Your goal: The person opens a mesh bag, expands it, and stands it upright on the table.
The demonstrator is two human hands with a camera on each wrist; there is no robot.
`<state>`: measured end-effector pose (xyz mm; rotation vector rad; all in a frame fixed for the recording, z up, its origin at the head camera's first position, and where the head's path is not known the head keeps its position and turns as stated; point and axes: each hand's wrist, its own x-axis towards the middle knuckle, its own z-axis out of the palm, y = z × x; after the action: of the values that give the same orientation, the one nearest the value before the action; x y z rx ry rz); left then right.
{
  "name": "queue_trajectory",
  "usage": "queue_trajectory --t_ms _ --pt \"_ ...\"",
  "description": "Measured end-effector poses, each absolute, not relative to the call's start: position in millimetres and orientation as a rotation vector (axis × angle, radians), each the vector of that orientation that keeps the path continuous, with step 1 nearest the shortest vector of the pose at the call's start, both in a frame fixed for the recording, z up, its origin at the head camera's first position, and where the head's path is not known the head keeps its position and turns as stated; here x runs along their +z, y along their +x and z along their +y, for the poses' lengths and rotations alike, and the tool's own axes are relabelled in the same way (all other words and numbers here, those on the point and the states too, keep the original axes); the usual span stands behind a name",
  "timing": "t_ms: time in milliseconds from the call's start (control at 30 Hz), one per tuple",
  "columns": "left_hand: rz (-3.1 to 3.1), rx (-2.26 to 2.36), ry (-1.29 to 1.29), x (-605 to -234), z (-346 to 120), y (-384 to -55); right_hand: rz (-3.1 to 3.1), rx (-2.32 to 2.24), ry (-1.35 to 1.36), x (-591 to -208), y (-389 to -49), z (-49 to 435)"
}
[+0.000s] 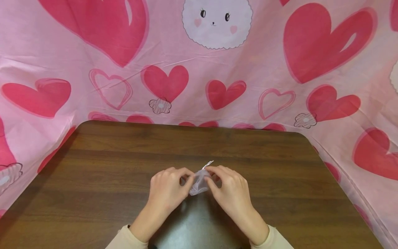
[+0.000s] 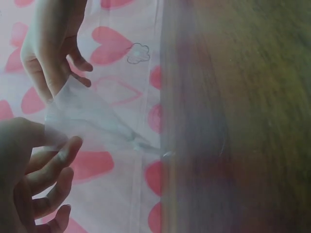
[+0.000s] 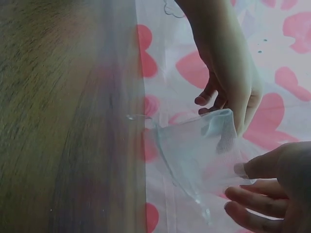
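A small, sheer, whitish mesh pouch (image 1: 199, 184) is held up between both hands above the table. My left hand (image 1: 167, 188) pinches one side of it with thumb and fingertips. On the opposite side, the thumb and index finger of my right hand (image 1: 231, 189) grip the fabric near a thin white ribbon-like strip (image 1: 208, 165). The right wrist view shows the pouch (image 3: 194, 145) stretched flat, with a thin cord at its edges. Seen from the left wrist, the see-through fabric (image 2: 92, 116) narrows toward the table side. No contents can be made out inside.
A dark brown wooden table (image 1: 124, 152) with rounded far corners lies under the hands. Pink cloth (image 1: 192, 72) printed with hearts hangs behind it and along both sides.
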<state>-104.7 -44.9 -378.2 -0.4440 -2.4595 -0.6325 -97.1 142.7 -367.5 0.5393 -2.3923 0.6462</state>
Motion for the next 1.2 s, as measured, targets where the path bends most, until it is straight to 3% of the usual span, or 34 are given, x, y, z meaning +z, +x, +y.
queue_trajectory --t_ms 367,800,1200 --pt "-2.439 -0.677 -0.383 -376.8 -46.4 -106.0 -2.421 0.552 0.448 -367.9 -99.5 146.9" --pt "-2.413 -0.64 -0.505 -378.4 -44.7 -105.6 -2.381 0.586 0.526 -369.2 -98.8 144.5" --pt "-2.347 -0.629 -0.444 -378.9 -48.1 -109.1 -2.516 0.578 0.529 -368.8 -94.5 142.7"
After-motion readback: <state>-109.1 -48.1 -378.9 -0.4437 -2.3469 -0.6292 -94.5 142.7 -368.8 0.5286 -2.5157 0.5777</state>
